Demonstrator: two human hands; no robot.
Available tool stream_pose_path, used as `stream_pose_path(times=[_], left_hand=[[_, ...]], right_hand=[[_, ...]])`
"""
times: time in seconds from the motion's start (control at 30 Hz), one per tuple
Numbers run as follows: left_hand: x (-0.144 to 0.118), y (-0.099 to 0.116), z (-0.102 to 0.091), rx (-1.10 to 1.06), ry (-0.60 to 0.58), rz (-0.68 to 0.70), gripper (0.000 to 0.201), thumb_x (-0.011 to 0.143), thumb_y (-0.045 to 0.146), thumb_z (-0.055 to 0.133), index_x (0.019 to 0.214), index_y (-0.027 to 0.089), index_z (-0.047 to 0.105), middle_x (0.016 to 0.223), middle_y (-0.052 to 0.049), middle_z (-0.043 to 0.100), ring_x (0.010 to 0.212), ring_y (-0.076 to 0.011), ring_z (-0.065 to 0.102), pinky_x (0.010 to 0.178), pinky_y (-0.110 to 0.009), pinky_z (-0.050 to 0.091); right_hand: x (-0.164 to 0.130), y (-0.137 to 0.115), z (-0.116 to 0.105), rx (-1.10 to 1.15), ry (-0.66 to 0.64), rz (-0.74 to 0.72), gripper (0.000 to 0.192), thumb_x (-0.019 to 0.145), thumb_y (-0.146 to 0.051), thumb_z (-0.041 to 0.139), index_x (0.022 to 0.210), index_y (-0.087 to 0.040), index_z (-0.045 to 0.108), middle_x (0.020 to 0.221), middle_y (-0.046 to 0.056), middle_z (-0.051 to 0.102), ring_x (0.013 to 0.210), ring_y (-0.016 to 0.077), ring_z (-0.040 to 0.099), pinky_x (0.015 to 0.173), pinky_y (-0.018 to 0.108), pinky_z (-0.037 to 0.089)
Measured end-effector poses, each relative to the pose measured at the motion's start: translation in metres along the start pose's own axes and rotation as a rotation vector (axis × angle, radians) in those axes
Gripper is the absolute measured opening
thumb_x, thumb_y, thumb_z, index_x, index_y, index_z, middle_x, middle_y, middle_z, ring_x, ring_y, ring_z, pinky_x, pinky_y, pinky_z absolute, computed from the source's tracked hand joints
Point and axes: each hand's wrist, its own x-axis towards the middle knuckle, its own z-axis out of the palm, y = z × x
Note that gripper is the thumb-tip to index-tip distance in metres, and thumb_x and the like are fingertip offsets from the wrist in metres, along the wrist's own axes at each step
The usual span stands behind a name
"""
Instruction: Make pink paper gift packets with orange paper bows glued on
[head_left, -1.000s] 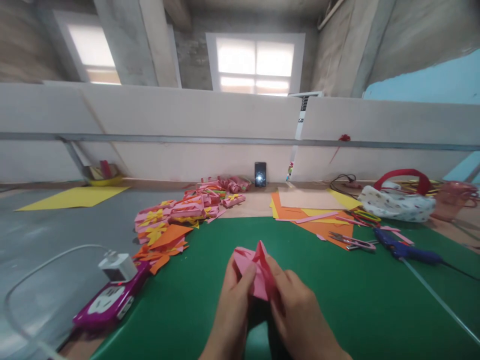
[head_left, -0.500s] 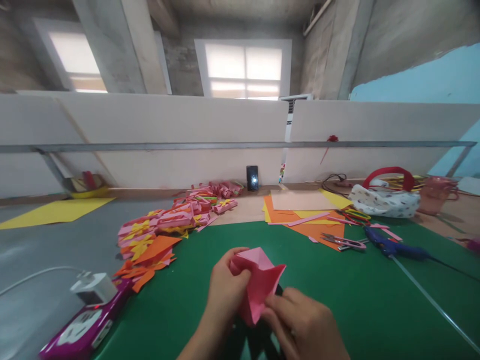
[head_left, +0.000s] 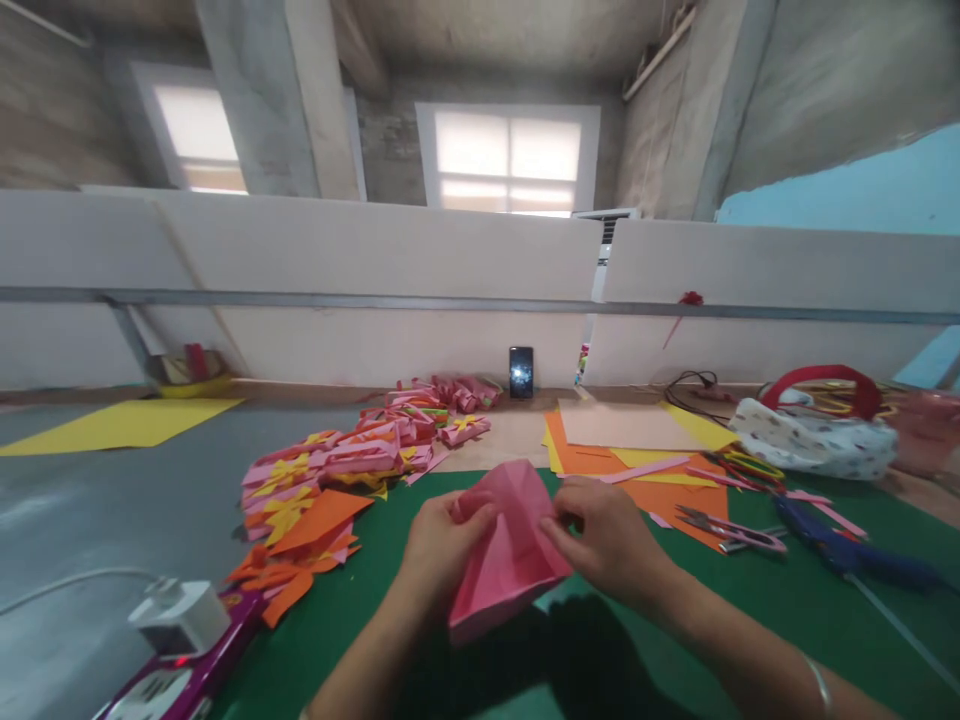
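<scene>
Between both hands' fingers [head_left: 480, 515], pink paper [head_left: 510, 555]

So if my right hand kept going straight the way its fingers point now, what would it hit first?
The right hand points leftward and already pinches the pink folded paper, so it meets that first. Just beyond is the left hand; depth there is hard to judge.

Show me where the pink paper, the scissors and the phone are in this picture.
pink paper [head_left: 506, 545]: head view, middle of the folded sheet held by both hands.
scissors [head_left: 731, 532]: head view, on the handles, lying on the green mat.
phone [head_left: 520, 372]: head view, centre of its screen, standing against the wall.
</scene>
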Motion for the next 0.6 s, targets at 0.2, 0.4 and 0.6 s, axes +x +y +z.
stream_pose_path(times=[0.2, 0.4, 0.6], left_hand=[[0.01, -0.012, 0.0, -0.234, -0.154, -0.195, 0.029, 0.062, 0.034, 0.072, 0.079, 0.012, 0.067, 0.066, -0.006, 0.068, 0.055, -0.0144, 0.058, 0.053, -0.024, 0.043], [0.002, -0.017, 0.01, -0.223, -0.229, -0.215, 0.031, 0.062, 0.038, 0.073, 0.08, 0.013, 0.069, 0.07, -0.007, 0.07, 0.059, -0.0143, 0.059, 0.053, -0.022, 0.043], [-0.007, -0.016, 0.009, -0.129, -0.284, -0.15, 0.02, 0.064, 0.026, 0.071, 0.082, 0.016, 0.069, 0.073, -0.003, 0.071, 0.062, -0.0124, 0.061, 0.058, -0.021, 0.043]], right_hand=[[0.001, 0.02, 0.013, 0.284, -0.087, 0.172, 0.011, 0.073, -0.017, 0.054, 0.063, -0.018, 0.051, 0.062, -0.003, 0.051, 0.06, 0.0117, 0.047, 0.054, 0.022, 0.033], [-0.007, 0.017, 0.015, 0.386, -0.001, 0.159, 0.009, 0.074, -0.012, 0.051, 0.069, -0.019, 0.052, 0.065, -0.004, 0.051, 0.061, 0.0107, 0.045, 0.056, 0.022, 0.035], [-0.011, 0.017, 0.017, 0.494, 0.01, 0.068, 0.014, 0.075, -0.008, 0.048, 0.071, -0.018, 0.057, 0.068, -0.003, 0.054, 0.066, 0.0114, 0.048, 0.06, 0.022, 0.037]])
